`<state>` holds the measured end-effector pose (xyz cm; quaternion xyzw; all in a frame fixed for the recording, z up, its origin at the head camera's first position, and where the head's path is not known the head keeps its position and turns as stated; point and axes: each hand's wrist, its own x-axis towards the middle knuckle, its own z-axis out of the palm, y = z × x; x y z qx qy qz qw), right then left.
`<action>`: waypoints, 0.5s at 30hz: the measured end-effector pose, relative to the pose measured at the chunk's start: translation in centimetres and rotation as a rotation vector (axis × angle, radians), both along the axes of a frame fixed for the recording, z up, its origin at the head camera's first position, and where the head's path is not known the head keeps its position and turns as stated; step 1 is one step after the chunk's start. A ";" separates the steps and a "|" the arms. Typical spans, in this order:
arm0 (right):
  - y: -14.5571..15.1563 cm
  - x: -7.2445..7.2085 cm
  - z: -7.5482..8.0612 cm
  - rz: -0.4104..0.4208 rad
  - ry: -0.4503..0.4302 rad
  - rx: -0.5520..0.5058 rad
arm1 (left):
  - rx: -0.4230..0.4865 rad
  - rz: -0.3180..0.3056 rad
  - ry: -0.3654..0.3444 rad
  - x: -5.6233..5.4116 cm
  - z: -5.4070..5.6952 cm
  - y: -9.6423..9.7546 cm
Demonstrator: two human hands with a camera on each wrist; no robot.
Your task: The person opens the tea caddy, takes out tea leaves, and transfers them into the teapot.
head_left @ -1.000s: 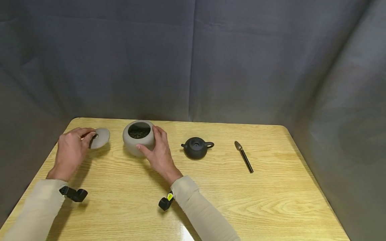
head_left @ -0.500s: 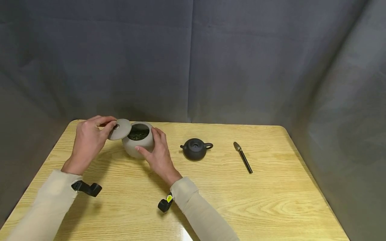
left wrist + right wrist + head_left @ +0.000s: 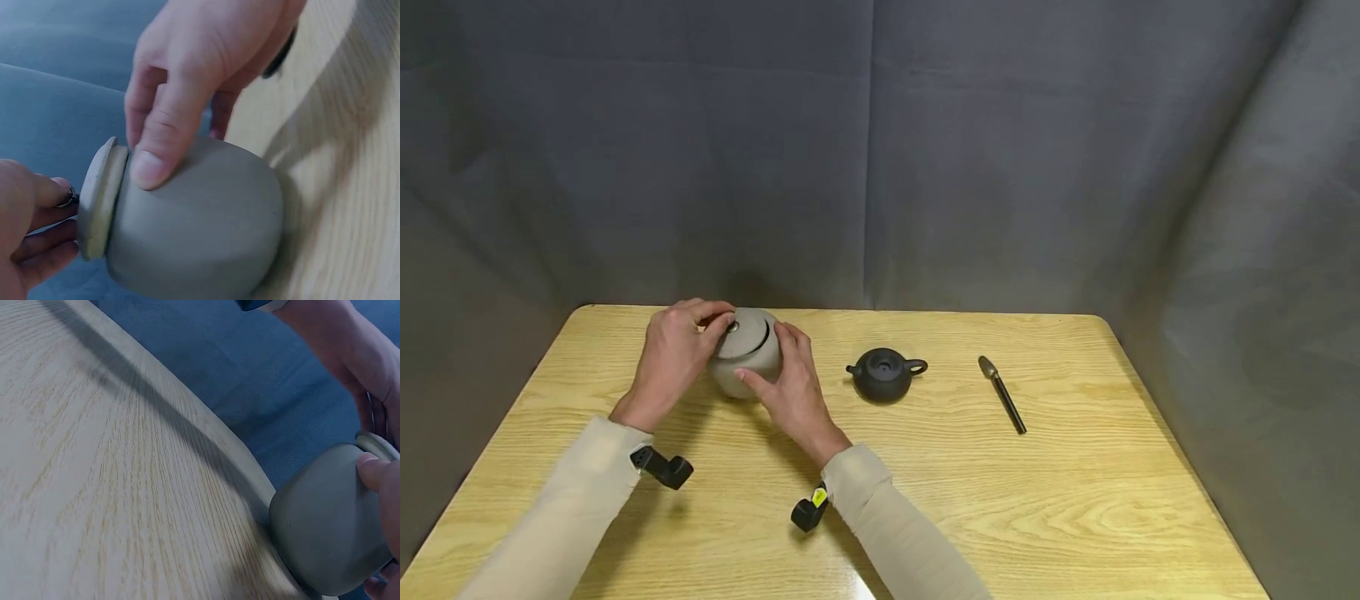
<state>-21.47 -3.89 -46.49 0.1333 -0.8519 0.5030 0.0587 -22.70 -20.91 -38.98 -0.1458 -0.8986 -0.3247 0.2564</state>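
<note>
A round grey jar (image 3: 752, 377) stands on the table at the left, its lid (image 3: 747, 335) over the mouth. My left hand (image 3: 677, 350) pinches the small knob on the lid. In the left wrist view the lid (image 3: 99, 200) sits a bit off the jar's rim, its pale inner ring showing. A dark gap shows along the lid's right edge in the head view. My right hand (image 3: 797, 387) grips the jar's right side near the rim, thumb at the front and fingers behind. The jar's contents are hidden beneath the lid.
Right of the jar is a small dark teapot (image 3: 883, 375), spout toward the jar. Farther right lies a scoop-like tool (image 3: 1003, 395) with a black handle. Dark grey cloth (image 3: 1000, 150) hangs behind and beside the wooden table (image 3: 1075, 500).
My left hand has carried the lid rightward from beside the jar to over its mouth, covering the dark contents seen before. My right hand has stayed on the jar.
</note>
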 end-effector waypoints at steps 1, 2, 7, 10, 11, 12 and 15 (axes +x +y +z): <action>0.0 0.0 0.0 -0.001 0.000 0.000 | 0.001 0.000 0.000 0.0 -0.2 0.0; 0.0 0.0 0.0 -0.003 0.003 0.001 | -0.001 -0.002 0.003 -0.1 -0.3 0.1; 0.1 -0.1 0.0 0.001 0.005 -0.007 | 0.015 -0.017 0.014 -0.5 -0.6 0.4; 0.1 -0.1 0.0 0.007 0.001 -0.011 | 0.025 -0.013 0.016 -0.7 -0.8 0.5; 0.1 -0.1 0.0 0.008 -0.001 -0.011 | 0.030 -0.009 0.017 -0.7 -0.9 0.5; 0.0 -0.1 0.0 0.008 -0.002 -0.009 | 0.035 -0.004 0.020 -0.8 -1.0 0.5; 0.0 -0.1 0.0 0.007 -0.007 -0.004 | 0.046 0.011 0.031 -0.9 -1.2 0.5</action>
